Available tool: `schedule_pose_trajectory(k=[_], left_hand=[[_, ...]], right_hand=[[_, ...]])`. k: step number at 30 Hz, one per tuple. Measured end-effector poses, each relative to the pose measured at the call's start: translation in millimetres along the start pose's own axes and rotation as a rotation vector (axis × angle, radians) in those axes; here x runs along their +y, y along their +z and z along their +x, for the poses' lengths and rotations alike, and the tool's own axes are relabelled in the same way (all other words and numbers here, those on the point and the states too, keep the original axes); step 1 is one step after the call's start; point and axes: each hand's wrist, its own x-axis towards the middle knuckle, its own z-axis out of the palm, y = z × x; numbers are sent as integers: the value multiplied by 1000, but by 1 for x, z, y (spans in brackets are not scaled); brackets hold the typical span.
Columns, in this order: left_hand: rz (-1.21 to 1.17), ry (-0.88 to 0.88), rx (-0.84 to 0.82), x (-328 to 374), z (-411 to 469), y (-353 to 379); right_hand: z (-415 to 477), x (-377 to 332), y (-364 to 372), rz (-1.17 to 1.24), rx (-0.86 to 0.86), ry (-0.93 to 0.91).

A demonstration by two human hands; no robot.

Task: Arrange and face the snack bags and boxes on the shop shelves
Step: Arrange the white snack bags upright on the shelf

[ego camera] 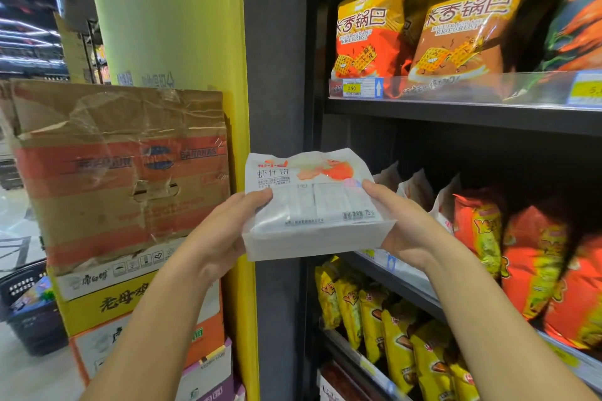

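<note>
Hands, my left (228, 231) and right (407, 231), clasp the white packet (309, 205); placing seems in hand, so next I'd slide it beside matching packets (413, 189).

A single wide-angle head camera looks forward and slightly down from chest-near range. It faces the dark shelf upright (277, 75), with the shelves (456, 114) running off to the right and stacked cardboard boxes (120, 172) close on the left.
</note>
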Motion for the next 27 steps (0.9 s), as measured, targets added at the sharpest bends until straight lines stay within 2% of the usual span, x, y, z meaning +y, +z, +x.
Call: schedule_pose_trajectory(k=[5,10,14,22,27], left_hand=[[27,26,-14,-10,0,-11],[50,120,37,-20,2,-20],[99,215,77,-26,5,-25],[146,347,236,-43,23,-25],[173,393,298,-54,41,-10]], right_hand=[[3,5,-1,-114,-33,-47],[10,14,-10,-227,-73,-177],[20,22,-17,-371,-4,-292],[39,10,-30,-953,288,-525],[69,-19,-52,-1542,325,-610]])
